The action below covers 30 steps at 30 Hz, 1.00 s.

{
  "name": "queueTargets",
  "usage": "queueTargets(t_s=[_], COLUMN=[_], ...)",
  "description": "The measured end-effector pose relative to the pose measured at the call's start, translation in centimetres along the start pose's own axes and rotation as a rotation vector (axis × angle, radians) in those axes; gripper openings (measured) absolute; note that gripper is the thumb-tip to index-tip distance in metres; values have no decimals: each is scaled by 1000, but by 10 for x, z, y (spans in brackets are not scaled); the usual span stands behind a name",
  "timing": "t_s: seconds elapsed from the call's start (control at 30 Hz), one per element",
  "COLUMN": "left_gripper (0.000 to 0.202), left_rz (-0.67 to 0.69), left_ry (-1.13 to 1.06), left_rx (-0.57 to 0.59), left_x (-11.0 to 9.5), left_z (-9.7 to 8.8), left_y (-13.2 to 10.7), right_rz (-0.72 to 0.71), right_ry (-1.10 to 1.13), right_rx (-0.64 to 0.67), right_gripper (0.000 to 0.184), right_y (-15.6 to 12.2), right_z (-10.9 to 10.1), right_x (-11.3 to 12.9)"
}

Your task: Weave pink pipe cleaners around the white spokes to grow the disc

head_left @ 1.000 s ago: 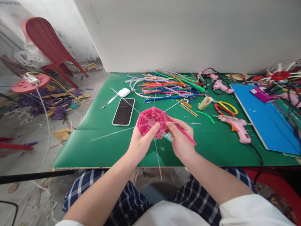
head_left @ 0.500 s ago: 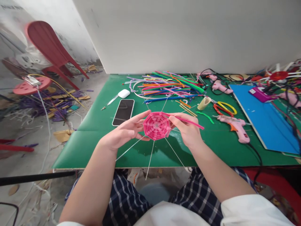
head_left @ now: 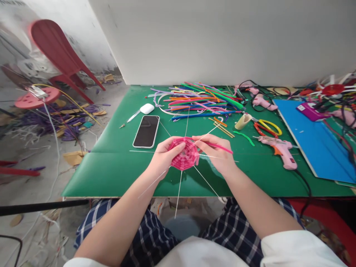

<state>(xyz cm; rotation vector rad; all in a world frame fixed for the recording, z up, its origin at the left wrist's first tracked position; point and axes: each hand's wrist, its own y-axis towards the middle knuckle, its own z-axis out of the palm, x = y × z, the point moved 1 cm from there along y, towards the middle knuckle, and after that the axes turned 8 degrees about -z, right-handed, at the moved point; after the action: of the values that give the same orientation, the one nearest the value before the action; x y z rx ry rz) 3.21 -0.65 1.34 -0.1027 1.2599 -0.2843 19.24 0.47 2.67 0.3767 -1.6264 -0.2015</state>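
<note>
I have the left hand [head_left: 163, 155] clamped on the pink woven disc [head_left: 187, 161], thumb on top; right hand [head_left: 219, 151] pinches a pink strip [head_left: 228, 151] at its edge. Disc sits between both hands, pale spokes [head_left: 180, 189] radiating. Phone [head_left: 146, 131] beyond left hand, glue gun [head_left: 284, 149] right of right hand, colourful strips [head_left: 200, 99] farther beyond both.

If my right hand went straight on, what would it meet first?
Most likely the pink woven disc; your right hand points left toward it and sits at its edge, though exact depth is unclear.
</note>
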Motion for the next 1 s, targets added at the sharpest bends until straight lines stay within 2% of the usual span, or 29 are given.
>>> queueTargets(t_s=[0.27,0.5,0.8,1.0], left_gripper=[16,17,19,18], left_rz=[18,15,-11,-53], left_ry=[-35,-60,-87,-98], left_rx=[-44,-77,-82,-35], left_x=[0,-1,-4,-3], left_z=[-1,0,-1,0], left_y=[-1,-2,-3,-3], right_rz=[17,15,39,-5], right_ry=[-51,-135,17,17], right_rx=[-38,-4,71,17], right_gripper=[13,11,22,15], right_y=[2,1,0,1], right_z=[1,0,0,0], right_x=[-6,0,-7,-8])
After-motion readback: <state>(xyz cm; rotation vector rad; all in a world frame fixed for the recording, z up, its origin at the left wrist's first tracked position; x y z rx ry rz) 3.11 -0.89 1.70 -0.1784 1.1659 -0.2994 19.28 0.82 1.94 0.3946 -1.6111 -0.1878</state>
